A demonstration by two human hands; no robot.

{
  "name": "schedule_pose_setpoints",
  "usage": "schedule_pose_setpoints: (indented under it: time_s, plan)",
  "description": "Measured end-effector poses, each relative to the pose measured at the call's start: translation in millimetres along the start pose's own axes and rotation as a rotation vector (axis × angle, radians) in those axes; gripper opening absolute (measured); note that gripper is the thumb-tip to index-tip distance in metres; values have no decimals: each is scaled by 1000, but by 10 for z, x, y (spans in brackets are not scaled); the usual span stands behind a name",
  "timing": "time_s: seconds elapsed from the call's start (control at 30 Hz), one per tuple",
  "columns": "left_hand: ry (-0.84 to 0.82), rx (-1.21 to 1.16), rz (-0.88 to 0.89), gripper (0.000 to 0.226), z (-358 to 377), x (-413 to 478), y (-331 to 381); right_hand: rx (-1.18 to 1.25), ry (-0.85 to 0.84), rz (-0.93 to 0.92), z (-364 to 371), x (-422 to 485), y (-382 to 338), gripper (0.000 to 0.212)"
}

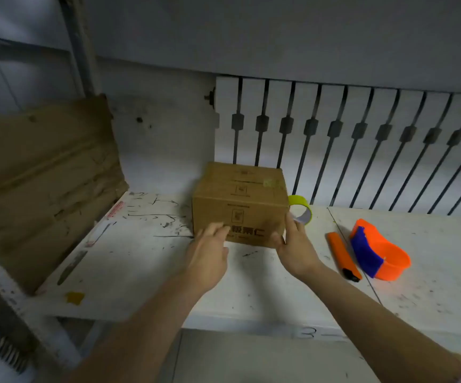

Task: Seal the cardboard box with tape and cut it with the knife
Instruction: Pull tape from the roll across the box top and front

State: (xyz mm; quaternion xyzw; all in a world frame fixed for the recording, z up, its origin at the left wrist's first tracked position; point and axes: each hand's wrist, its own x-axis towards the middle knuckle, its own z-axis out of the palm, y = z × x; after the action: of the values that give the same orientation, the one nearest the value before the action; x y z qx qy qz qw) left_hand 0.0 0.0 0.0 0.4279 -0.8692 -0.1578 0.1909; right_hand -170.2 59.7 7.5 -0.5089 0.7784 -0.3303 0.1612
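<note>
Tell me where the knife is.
In the head view, the orange knife lies on the table, right of the right hand and left of the orange-and-blue holder.

One cardboard box (240,205), one tape roll (299,202), one knife (340,252), one orange-and-blue dispenser (384,255), one flat cardboard sheet (44,167) are counted. Two hands are seen: left hand (210,255), right hand (295,244).
</note>
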Motion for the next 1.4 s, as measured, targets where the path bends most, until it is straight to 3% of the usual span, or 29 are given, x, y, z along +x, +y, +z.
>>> schedule_pose_setpoints:
  time_s: [0.17,0.27,0.43,0.6,0.73,0.9,1.03,1.13,1.33,1.4]
  plan:
    - [121,195,97,68,158,599,136,190,58,134,25,488,95,39]
    - [94,263,94,76,262,820,239,332,55,205,47,612,157,31]
    - [3,268,119,76,373,860,339,460,17,136,127,508,188,38]
    - [6,213,110,73,304,766,305,474,33,88,212,315,127,44]
    - [9,117,99,57,196,647,290,461,10,83,305,119,12,50]
    - [37,22,71,34,28,426,243,401,-49,78,439,-178,-135,33]
    - [20,18,34,42,-56,212,184,347,-128,2,516,-498,-285,62]
    - [16,8,49,51,-117,79,126,300,-124,-67,478,-687,-323,42]
    - [-55,12,70,52,-129,19,40,198,313,32,148,-680,-91,23]
    - [-68,8,59,50,-144,24,21,147,363,97,46,-579,34,20]
